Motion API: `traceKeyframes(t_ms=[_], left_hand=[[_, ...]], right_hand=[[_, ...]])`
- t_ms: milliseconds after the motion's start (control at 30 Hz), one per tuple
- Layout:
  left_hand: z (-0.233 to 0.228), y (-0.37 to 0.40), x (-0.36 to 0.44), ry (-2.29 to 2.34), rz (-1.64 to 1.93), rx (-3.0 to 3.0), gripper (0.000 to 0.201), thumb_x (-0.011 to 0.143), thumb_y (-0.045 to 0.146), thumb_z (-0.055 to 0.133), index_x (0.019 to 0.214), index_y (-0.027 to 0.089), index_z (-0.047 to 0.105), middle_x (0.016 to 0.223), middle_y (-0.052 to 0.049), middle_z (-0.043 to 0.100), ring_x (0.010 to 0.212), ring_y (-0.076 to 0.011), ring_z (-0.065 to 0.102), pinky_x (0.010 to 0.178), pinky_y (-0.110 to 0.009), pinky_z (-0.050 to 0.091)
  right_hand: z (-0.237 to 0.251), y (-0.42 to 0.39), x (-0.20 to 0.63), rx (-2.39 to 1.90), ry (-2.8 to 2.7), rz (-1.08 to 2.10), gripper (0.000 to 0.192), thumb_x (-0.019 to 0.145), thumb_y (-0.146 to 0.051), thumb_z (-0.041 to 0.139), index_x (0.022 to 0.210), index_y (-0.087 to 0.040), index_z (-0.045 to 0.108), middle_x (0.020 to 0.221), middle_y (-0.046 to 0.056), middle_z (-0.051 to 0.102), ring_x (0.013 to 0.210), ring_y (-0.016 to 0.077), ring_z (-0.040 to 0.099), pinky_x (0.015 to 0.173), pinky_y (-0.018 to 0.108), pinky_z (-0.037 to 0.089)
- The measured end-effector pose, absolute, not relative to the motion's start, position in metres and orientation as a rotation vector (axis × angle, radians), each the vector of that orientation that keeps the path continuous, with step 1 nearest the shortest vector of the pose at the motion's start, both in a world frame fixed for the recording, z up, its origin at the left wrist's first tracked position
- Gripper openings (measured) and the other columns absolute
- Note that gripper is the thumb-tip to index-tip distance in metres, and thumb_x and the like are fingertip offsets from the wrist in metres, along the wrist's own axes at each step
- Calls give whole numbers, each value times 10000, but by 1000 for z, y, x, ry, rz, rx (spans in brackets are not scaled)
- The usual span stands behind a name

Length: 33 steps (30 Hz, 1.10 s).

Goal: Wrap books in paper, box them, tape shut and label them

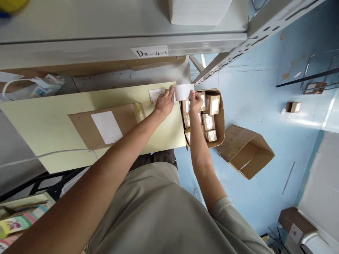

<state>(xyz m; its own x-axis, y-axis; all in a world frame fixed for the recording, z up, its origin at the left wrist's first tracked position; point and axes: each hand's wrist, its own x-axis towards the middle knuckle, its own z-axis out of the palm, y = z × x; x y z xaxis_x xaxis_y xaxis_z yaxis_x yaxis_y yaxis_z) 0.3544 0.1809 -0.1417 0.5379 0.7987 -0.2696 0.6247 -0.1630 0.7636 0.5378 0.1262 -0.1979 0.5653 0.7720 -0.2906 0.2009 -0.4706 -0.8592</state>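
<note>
My left hand [164, 103] lies with its fingers stretched over a white label strip [155, 94], pressing it on the pale yellow board [161, 132] near its right edge. My right hand [196, 101] pinches the right end of a white label [184, 92], which sticks out past the board edge beside my left fingertips. Whether the two white pieces are one strip cannot be seen under my left hand. Left of my left forearm a flat brown carton [79, 125] lies on the board, with a blank-looking white label [106, 127] on its top.
Below my right hand stands an open carton [221, 121] holding several small labelled boxes [209, 121]. An open brown carton [245, 150] lies on the blue floor. A grey shelf [106, 51] marked D3-4-1 runs across the top. A white cable [53, 155] crosses the board's left end.
</note>
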Motion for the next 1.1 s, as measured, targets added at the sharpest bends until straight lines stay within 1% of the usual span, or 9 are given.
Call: traceKeyframes(t_ms=[100, 233, 367, 467, 567, 700, 833, 967, 1100], left_hand=[[-122, 182, 359, 1201, -44, 1980, 863, 1078, 417, 628, 1841, 101, 380, 1912, -222, 340, 1703, -504, 332, 1338, -666, 418], [-86, 181, 364, 1188, -405, 2073, 887, 1113, 345, 519, 1903, 125, 181, 1990, -158, 115, 1762, -474, 241, 1358, -646, 393], [-75, 185, 366, 1190, -419, 2032, 922, 1097, 385, 581, 1894, 114, 206, 1993, -167, 67, 1766, -490, 238, 1382, -653, 363], [-80, 196, 366, 1210, -286, 1904, 962, 1028, 443, 727, 1840, 90, 350, 1966, -220, 182, 1767, -501, 263, 1388, -638, 376], [-69, 203, 359, 1226, 6, 1662, 823, 1003, 485, 776, 1716, 137, 556, 1823, -237, 499, 1671, -437, 492, 1333, -576, 482], [-10, 173, 314, 1106, 410, 1227, 662, 1050, 741, 626, 1425, 216, 774, 1302, -186, 853, 1204, -367, 820, 938, -492, 709], [69, 109, 239, 1039, 549, 1041, 704, 1019, 822, 567, 1150, 187, 842, 1021, -160, 866, 891, -311, 853, 653, -374, 671], [115, 59, 182, 1099, 666, 1083, 437, 936, 604, 798, 1052, 187, 854, 992, -135, 869, 822, -251, 830, 612, -323, 629], [127, 38, 144, 1139, 735, 1122, 314, 917, 501, 833, 957, 190, 839, 972, -121, 864, 781, -211, 801, 576, -285, 594]], right_hand=[[-182, 114, 539, -2065, -378, 780, 588, 1089, -743, 556, 935, -199, 720, 974, 123, 791, 980, 253, 777, 883, 379, 688], [-155, 85, 546, -2032, -13, 691, 415, 1033, -611, 653, 878, -227, 658, 927, 84, 767, 966, 238, 768, 857, 370, 689], [-127, 72, 539, -1877, -7, 729, 375, 1010, -594, 660, 935, -227, 648, 1028, 101, 760, 1040, 238, 765, 943, 421, 709], [-96, 76, 524, -1739, -113, 817, 375, 1030, -606, 648, 991, -233, 643, 1094, 108, 748, 1088, 230, 756, 988, 442, 705], [-58, 76, 505, -1615, -232, 905, 396, 1041, -641, 664, 990, -249, 652, 1114, 96, 747, 1096, 227, 755, 935, 416, 704], [-4, 63, 481, -1563, -334, 929, 395, 1056, -613, 686, 879, -264, 632, 947, 38, 711, 910, 182, 720, 761, 326, 662], [32, 50, 452, -1524, -347, 956, 479, 1000, -597, 808, 766, -277, 540, 760, -32, 549, 692, 140, 586, 601, 287, 601], [47, 41, 415, -1499, -442, 1089, 461, 998, -635, 803, 816, -280, 571, 836, -1, 592, 802, 183, 669, 605, 316, 628], [58, 34, 378, -1460, -546, 1187, 491, 1033, -684, 741, 812, -284, 560, 863, 19, 605, 908, 217, 725, 655, 340, 669]])
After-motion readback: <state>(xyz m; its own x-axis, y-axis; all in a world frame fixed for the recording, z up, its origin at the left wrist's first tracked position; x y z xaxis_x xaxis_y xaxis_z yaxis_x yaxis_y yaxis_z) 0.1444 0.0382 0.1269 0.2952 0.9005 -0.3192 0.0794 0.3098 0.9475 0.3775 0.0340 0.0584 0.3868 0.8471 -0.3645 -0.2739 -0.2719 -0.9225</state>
